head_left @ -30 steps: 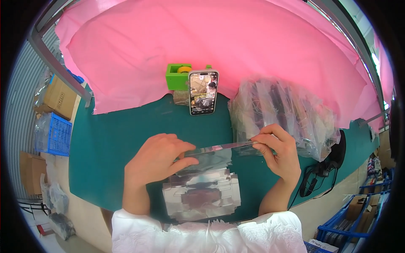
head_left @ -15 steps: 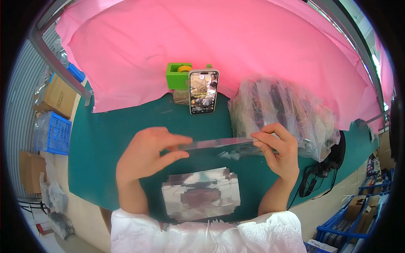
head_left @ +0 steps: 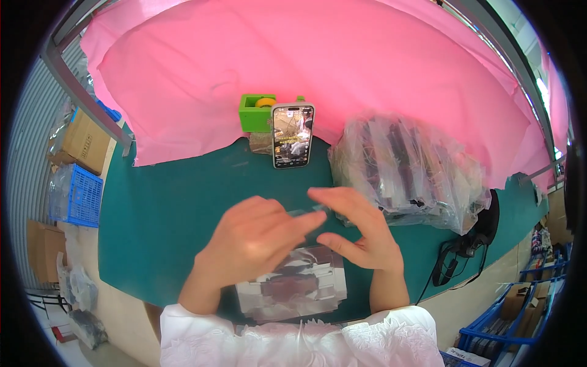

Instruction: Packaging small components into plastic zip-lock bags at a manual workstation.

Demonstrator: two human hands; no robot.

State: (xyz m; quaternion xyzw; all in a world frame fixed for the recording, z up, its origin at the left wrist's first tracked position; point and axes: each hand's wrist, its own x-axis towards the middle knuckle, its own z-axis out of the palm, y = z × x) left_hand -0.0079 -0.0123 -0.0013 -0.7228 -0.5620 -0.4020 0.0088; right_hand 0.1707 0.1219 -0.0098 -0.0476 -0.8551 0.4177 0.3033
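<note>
Clear tape strip (head_left: 306, 213) runs crosswise between both hands above the silvery packet (head_left: 292, 292); left hand (head_left: 254, 244) and right hand (head_left: 361, 232) each pinch an end, equally near.

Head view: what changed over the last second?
The left hand moved right and inward; the right hand moved left to meet it. The clear plastic strip, earlier stretched flat between them, now shows only as a short piece at the fingertips. The shiny clear-wrapped packet on the green table, the upright smartphone and the pile of clear bags stayed put.
</note>
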